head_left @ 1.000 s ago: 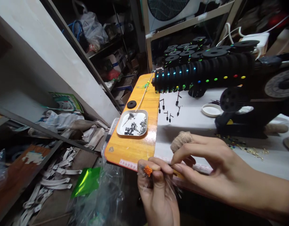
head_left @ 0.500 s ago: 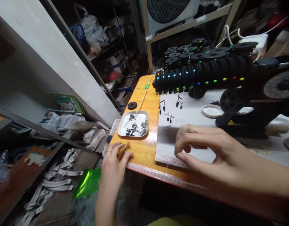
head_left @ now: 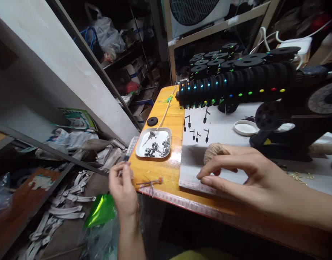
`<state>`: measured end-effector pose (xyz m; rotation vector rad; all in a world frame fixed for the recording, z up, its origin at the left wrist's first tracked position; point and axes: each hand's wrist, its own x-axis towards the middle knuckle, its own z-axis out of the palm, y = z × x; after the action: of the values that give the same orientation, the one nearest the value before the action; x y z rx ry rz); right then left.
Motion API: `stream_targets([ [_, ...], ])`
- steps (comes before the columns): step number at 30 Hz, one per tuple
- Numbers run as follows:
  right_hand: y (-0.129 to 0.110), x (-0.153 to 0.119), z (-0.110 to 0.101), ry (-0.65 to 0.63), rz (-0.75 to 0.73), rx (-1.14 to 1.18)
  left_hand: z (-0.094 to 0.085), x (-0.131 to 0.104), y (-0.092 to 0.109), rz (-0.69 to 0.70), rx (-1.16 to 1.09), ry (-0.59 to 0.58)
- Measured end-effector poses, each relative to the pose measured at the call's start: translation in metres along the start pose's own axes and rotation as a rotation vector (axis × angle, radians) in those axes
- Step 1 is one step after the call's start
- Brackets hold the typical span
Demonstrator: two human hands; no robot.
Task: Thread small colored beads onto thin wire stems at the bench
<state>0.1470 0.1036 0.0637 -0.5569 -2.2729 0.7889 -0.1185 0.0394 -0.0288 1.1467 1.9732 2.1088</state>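
My left hand (head_left: 124,189) is at the table's left front edge, fingers curled together; anything in them is too small or hidden to name. Beside it on the wooden table (head_left: 173,164) lies a thin dark tool with an orange end (head_left: 160,180). My right hand (head_left: 247,173) hovers over the white board (head_left: 191,153), thumb and index finger pinched; what is between them cannot be made out. One of its fingers wears a tan wrapping (head_left: 212,151). Small black parts (head_left: 207,135) lie on the board beyond it. A white tray (head_left: 140,147) holds small black and metal pieces.
Behind the board stands a black machine with a long ribbed cylinder (head_left: 244,81) dotted with colored beads. Several black discs (head_left: 248,60) are stacked behind it. Another black disc (head_left: 152,121) lies near the tray. A round white lid (head_left: 245,128) sits beside the machine.
My left hand has drawn left and its fingers have curled, leaving the orange-ended tool uncovered. One more black part shows on the board. My right hand has barely moved, still pinched.
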Motion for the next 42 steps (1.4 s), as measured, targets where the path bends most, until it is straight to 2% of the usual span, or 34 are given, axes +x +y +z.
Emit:
stream_targets([
  [2,0.002,0.0,0.001,0.007,-0.015,0.017,0.0,-0.006,0.009,0.013,-0.127,0.091],
  [4,0.004,0.001,0.004,0.029,-0.028,0.04,0.004,-0.021,0.026,0.017,-0.244,0.084],
  [7,0.005,0.002,0.007,0.073,-0.049,0.105,0.015,-0.054,0.054,-0.065,-0.403,-0.091],
  [10,0.004,0.002,0.01,0.08,-0.049,0.184,0.03,-0.086,0.073,-0.218,-0.535,-0.293],
  [14,0.004,0.0,0.011,0.076,-0.045,0.223,0.045,-0.107,0.08,-0.358,-0.635,-0.375],
  [18,0.002,-0.002,0.012,0.096,-0.061,0.15,0.051,-0.113,0.085,-0.447,-0.672,-0.381],
  [22,0.002,-0.005,0.016,0.112,-0.074,0.115,0.055,-0.119,0.09,-0.587,-0.786,-0.235],
  [25,0.005,-0.006,0.017,0.109,-0.136,0.121,0.055,-0.12,0.088,-0.6,-0.837,-0.179],
  [29,0.012,-0.006,0.014,0.081,-0.216,0.046,0.049,-0.115,0.084,-0.624,-0.922,-0.177],
  [34,0.017,-0.006,0.014,0.052,-0.179,0.001,0.04,-0.11,0.089,-0.72,-0.978,-0.185],
  [42,0.018,-0.007,0.015,0.021,-0.176,0.007,0.04,-0.109,0.094,-0.816,-1.03,-0.197],
])
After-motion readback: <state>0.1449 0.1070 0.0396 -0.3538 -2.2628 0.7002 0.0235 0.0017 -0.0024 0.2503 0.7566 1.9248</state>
